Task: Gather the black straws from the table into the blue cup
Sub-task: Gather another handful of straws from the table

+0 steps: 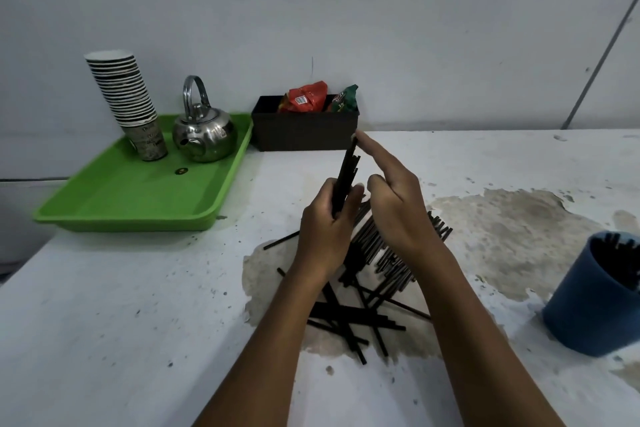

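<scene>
My left hand (325, 229) grips a small bundle of black straws (347, 173), held nearly upright above the table. My right hand (398, 204) is beside it, its index finger stretched out and touching the bundle's top ends, the other fingers loosely bent. Beneath both hands a pile of loose black straws (374, 274) lies scattered on the white table, partly hidden by my wrists. The blue cup (595, 308) stands at the right edge of the view with several black straws inside it.
A green tray (114, 204) at the back left carries a stack of paper cups (128, 97) and a steel kettle (204, 132). A black box (304, 132) with snack packets stands against the wall. The tabletop is stained and worn.
</scene>
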The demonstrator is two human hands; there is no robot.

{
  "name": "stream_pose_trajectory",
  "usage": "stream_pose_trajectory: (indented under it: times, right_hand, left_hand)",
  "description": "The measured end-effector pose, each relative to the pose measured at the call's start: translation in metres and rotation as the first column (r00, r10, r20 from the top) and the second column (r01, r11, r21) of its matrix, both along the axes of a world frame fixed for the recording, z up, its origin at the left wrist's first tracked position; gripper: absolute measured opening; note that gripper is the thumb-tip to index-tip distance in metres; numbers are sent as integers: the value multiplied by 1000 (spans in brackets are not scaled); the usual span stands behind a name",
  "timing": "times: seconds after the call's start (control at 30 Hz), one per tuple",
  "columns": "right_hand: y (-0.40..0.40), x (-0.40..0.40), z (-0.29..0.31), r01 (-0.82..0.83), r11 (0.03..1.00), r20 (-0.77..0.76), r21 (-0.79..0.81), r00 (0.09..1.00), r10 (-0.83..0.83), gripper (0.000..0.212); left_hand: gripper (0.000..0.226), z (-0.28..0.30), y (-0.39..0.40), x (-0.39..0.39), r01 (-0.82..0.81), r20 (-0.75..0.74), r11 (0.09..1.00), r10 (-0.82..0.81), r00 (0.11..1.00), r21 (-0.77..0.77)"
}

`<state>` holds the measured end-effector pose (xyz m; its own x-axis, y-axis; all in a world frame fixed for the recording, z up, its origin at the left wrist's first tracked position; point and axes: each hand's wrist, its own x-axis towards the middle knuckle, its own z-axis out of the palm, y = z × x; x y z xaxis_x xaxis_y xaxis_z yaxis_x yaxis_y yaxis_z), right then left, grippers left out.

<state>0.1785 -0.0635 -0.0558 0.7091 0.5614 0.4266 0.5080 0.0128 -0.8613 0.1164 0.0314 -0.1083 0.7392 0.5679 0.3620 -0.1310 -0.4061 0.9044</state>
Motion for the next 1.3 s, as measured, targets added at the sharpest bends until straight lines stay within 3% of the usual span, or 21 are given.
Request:
stream_pose_trajectory:
  times: [0.27, 0.4, 0.7, 0.93, 1.2, 1.3]
  right_hand:
    - [-5, -5, -2, 36, 999, 32, 9, 999, -36, 48]
    - [-2, -6, -5, 44, 999, 71, -7, 997, -43, 49]
    - [-4, -9, -10, 63, 993, 248, -99, 968, -37, 49]
    - [-23, -20, 0, 128, 989, 198, -78, 974, -111, 45]
    - [-95, -52, 5, 274, 959, 363, -75, 903, -229, 42]
    - [-122, -66, 8, 346, 938, 474, 6, 825, -307, 38]
  left_hand:
    - [29, 1, 0, 0, -141, -25, 987, 143, 989, 76]
    - [34, -1, 0, -2, -171, -27, 981, 174, 984, 93]
    - [22, -6, 2, -1, -152, -49, 975, 162, 986, 160]
    - [25, -1, 2, -4, -138, -6, 963, 144, 990, 230]
    - [31, 7, -15, -4, -85, 46, 960, 75, 996, 266]
    - [30, 15, -24, -6, -51, 79, 972, 34, 996, 230]
